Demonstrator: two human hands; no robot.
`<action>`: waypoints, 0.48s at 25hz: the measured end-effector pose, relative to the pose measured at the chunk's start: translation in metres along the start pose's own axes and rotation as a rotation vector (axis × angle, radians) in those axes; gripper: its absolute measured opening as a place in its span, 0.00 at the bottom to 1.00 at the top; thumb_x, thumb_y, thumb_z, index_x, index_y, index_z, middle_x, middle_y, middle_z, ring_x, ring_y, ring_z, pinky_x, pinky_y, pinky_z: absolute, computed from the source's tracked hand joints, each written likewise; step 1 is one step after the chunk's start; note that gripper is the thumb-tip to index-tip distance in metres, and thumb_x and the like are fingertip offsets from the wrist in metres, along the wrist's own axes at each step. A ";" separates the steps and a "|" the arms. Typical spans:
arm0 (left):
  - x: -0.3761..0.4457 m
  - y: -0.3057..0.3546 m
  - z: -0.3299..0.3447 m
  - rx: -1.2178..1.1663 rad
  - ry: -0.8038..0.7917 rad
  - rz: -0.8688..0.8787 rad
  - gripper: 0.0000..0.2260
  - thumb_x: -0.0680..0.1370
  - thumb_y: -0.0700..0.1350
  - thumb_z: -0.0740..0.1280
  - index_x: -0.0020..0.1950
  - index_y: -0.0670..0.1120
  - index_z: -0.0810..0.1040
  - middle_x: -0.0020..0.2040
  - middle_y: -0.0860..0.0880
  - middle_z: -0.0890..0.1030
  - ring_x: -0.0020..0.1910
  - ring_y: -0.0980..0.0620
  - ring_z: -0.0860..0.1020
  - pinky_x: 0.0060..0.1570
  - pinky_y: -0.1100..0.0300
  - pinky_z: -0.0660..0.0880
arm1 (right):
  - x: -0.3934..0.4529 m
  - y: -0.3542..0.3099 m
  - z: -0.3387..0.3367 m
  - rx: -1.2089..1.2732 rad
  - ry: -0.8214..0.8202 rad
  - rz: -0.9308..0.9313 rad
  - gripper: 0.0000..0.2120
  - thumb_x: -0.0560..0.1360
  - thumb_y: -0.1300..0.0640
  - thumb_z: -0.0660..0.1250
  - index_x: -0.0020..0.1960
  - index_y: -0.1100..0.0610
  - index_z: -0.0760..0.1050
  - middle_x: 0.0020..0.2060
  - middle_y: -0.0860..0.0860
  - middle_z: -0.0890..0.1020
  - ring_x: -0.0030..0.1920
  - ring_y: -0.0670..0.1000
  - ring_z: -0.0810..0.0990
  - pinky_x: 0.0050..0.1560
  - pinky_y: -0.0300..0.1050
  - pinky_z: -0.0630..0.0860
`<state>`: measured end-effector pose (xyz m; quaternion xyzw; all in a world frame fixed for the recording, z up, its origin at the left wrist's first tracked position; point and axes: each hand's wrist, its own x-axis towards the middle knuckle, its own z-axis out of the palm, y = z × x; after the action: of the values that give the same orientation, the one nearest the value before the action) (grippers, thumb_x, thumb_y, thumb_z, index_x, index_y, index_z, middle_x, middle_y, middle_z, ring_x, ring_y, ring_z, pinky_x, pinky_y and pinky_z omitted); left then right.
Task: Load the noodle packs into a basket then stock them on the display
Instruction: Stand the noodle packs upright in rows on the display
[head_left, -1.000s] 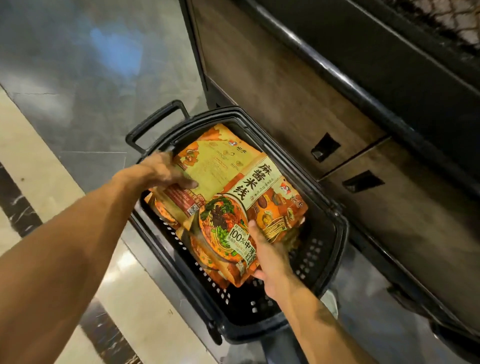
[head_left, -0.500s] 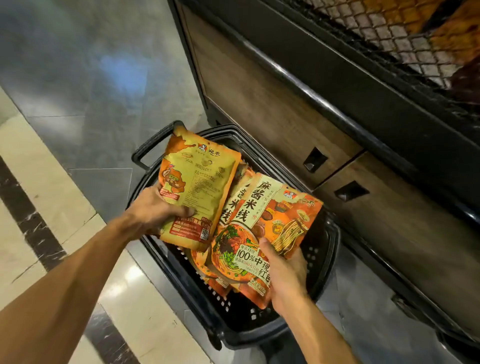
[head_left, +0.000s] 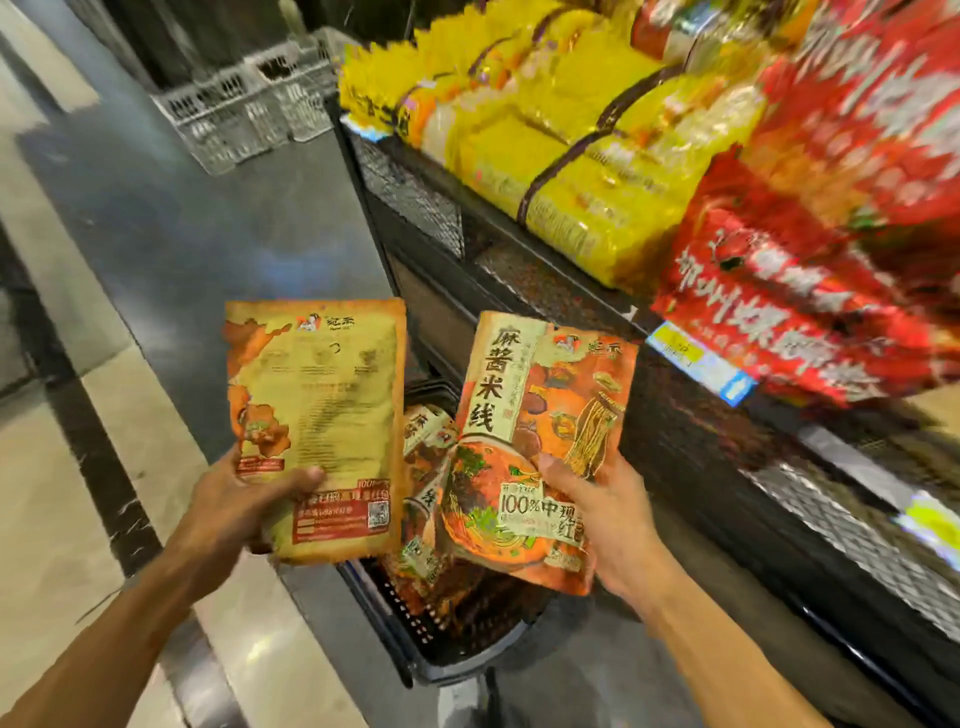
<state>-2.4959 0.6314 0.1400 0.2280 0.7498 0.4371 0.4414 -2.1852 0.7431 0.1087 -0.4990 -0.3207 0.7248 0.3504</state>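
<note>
The left hand (head_left: 234, 512) pinches one pack (head_left: 317, 415) by its bottom edge, back side facing up, thumb across the print. The right hand (head_left: 605, 512) grips another pack (head_left: 540, 441) low down, front showing. Both packs stand upright above the basket (head_left: 457, 649), probably to go on the display (head_left: 675, 415) to the right. More packs (head_left: 423, 499) lie in the basket between them.
</note>
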 end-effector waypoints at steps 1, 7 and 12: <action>-0.016 0.024 -0.002 -0.021 0.005 0.035 0.43 0.52 0.54 0.86 0.62 0.38 0.78 0.46 0.41 0.87 0.30 0.51 0.84 0.21 0.64 0.74 | -0.013 -0.026 0.002 -0.014 -0.025 -0.016 0.15 0.75 0.68 0.72 0.58 0.55 0.80 0.52 0.56 0.87 0.53 0.59 0.86 0.55 0.58 0.81; -0.116 0.154 -0.004 -0.104 -0.017 0.200 0.54 0.38 0.64 0.84 0.60 0.43 0.80 0.47 0.47 0.88 0.35 0.49 0.86 0.22 0.63 0.74 | -0.096 -0.160 0.022 -0.121 -0.135 -0.213 0.15 0.74 0.66 0.73 0.59 0.55 0.80 0.51 0.53 0.88 0.51 0.54 0.87 0.51 0.52 0.82; -0.183 0.233 0.009 -0.122 -0.045 0.277 0.46 0.44 0.63 0.86 0.57 0.48 0.80 0.52 0.44 0.87 0.51 0.30 0.83 0.47 0.36 0.80 | -0.164 -0.247 0.005 -0.150 -0.101 -0.327 0.20 0.71 0.60 0.77 0.62 0.59 0.80 0.53 0.55 0.87 0.54 0.57 0.86 0.59 0.62 0.80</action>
<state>-2.4057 0.6224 0.4226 0.3118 0.6731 0.5331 0.4067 -2.1020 0.7420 0.3930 -0.4279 -0.4679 0.6563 0.4090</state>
